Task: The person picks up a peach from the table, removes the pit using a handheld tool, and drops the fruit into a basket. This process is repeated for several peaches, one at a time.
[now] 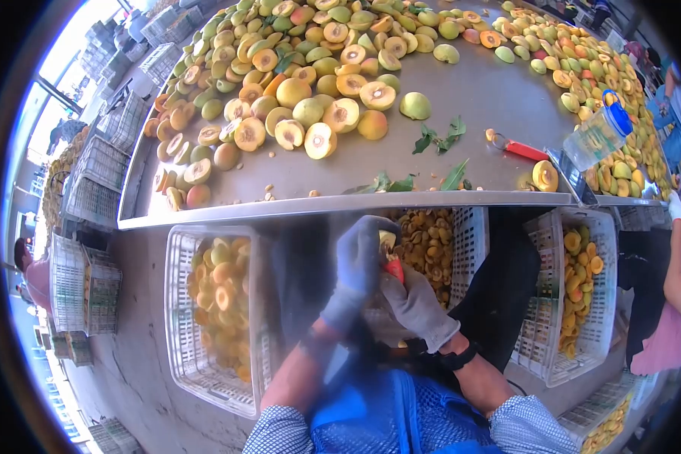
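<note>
My left hand, in a blue-grey glove, is closed around a piece of cut fruit, partly hidden by its fingers. Against that fruit is the tool with a red handle, which my right hand, in a grey glove, grips. Both hands are close together below the front edge of the metal table, over a crate of small brown-orange pieces. Halved yellow fruits with brown centres and green whole-looking ones lie heaped on the table.
White crates of fruit stand at left and right. On the table are leaves, a second red-handled tool and a blue-capped bottle. A co-worker's pink garment shows at the right edge.
</note>
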`<state>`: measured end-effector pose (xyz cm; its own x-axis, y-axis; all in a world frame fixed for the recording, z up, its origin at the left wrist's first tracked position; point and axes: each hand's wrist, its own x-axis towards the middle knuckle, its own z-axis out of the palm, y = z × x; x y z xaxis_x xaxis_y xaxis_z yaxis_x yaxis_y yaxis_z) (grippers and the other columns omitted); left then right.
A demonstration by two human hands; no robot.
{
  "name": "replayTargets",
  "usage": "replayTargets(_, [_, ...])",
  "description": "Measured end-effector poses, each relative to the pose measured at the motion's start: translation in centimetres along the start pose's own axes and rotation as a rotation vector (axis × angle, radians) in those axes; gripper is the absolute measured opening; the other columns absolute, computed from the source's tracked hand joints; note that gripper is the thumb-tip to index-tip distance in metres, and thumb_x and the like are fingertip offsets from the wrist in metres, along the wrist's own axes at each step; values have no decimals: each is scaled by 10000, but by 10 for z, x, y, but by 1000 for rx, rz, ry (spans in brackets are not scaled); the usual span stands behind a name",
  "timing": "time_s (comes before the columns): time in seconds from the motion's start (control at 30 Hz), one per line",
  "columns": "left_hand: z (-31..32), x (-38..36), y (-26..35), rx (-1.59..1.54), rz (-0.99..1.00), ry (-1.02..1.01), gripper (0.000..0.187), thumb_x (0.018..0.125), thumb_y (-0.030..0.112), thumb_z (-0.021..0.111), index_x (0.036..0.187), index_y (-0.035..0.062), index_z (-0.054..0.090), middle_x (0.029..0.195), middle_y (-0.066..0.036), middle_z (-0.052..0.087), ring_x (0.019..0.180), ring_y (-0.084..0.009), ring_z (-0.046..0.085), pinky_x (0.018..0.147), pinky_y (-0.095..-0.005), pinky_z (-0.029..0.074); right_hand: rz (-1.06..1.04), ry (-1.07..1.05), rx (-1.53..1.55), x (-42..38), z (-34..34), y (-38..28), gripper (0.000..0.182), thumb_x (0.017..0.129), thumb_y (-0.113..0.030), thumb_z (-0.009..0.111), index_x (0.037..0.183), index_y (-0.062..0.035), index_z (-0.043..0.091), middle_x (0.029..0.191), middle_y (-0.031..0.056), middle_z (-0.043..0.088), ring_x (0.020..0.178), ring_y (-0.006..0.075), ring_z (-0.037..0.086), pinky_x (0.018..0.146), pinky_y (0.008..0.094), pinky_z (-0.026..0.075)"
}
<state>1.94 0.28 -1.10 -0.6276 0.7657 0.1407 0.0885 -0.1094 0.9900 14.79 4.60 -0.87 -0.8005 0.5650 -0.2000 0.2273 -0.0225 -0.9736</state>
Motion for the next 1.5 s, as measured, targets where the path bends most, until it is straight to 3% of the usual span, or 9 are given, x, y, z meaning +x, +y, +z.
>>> replayTargets(0.17, [-1,4,6,-85,-99,-42,564,1000,489,393,866,9,657,710,-17,607,651,-85,558,617,-225,454,-178,29,-74,-3,0,13,365,974,-360,503,937,-8,591,691,57,582,662,169,542,622,333,449])
replayTargets(0.23, [-14,10,14,-95,-457,-301,556,980,511,438,846,13,647,694,-4,600,606,-58,536,559,-199,431,-161,-17,-74,-7,3,27,359,976,-351,502,925,-8,592,684,49,566,658,158,528,618,329,443])
replayTargets(0.47, [-19,13,4,-230,-276,-393,509,992,402,440,806,-20,657,715,-44,625,701,-108,539,693,-283,458,136,-218,122,-12,-4,-4,430,985,-424,476,892,-25,609,699,-5,545,662,101,479,590,313,404])
replayTargets(0.57, [-13,0,0,-144,-231,-256,418,972,343,502,834,-20,657,721,-35,631,693,-97,531,685,-272,459,-109,-194,53,-13,-2,6,444,990,-442,459,893,-35,605,692,-31,527,657,80,465,579,287,389])
replayTargets(0.8, [-21,11,12,10,-340,-394,257,929,234,597,888,-14,651,748,-1,630,693,-61,556,619,-213,451,36,-253,131,-14,-3,-8,430,985,-462,461,882,-63,586,640,-37,488,612,63,449,552,248,370])
replayTargets(0.87, [-23,15,11,79,-299,-516,285,928,249,591,863,-21,657,751,-21,629,673,-72,555,608,-225,449,373,-358,447,-16,-3,-16,411,981,-462,472,822,-92,554,603,-50,434,514,55,401,468,239,318])
replayTargets(1.07, [-4,5,-12,-390,-150,-353,433,967,346,524,833,-52,628,743,-93,632,608,-112,553,566,-248,446,605,-409,1332,-23,13,28,407,989,-457,452,783,-109,491,568,-65,359,410,46,299,388,237,215])
replayTargets(1.17, [1,-2,-24,-523,-317,-172,536,978,438,471,813,-50,620,730,-100,628,573,-118,547,540,-231,433,176,-360,482,-20,2,-1,426,985,-473,446,777,-103,484,573,-61,361,421,45,309,398,226,218])
replayTargets(1.5, [3,3,-16,-505,-132,-525,770,955,645,282,744,-10,626,697,-99,616,668,-170,578,676,-282,464,333,-352,728,-38,5,23,418,960,-489,477,826,-92,489,601,-47,359,450,62,329,430,229,256])
